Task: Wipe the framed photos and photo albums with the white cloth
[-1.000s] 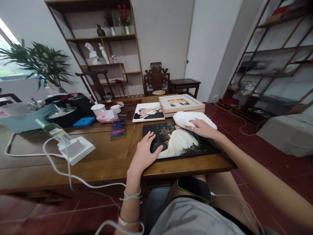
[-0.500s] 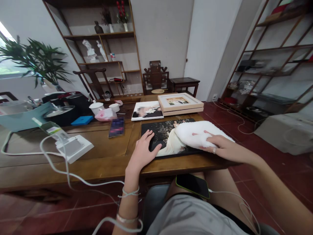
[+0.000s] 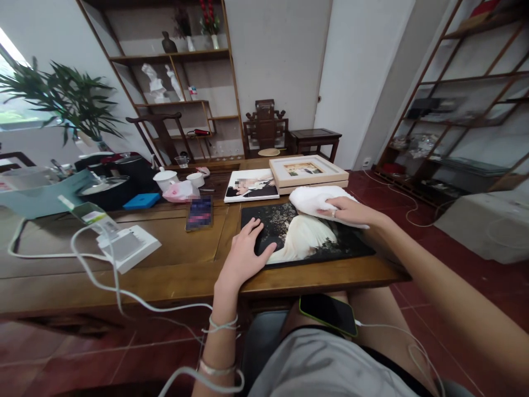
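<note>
A dark photo panel (image 3: 306, 237) showing a figure in a pale gown lies flat at the table's front edge. My left hand (image 3: 250, 251) rests on its left end, fingers spread and thumb out over the picture. On the panel's far right part is a fluffy white towel (image 3: 308, 199), bunched up. My right hand (image 3: 345, 210) grips this towel from above and presses it down; the fingertips are partly sunk in the cloth. The towel hides the upper right of the picture.
Behind the panel lie a white-edged photo print (image 3: 253, 186) and stacked pale frames (image 3: 308, 171). To the left are a phone (image 3: 199, 213), a white box (image 3: 134, 248) with a cable (image 3: 157, 306), a blue box (image 3: 141, 200) and cups. Another phone (image 3: 328, 314) lies on my lap.
My right hand has moved the towel away from me, from the panel's near right part to its far edge, uncovering more of the picture. My left hand stays on the panel.
</note>
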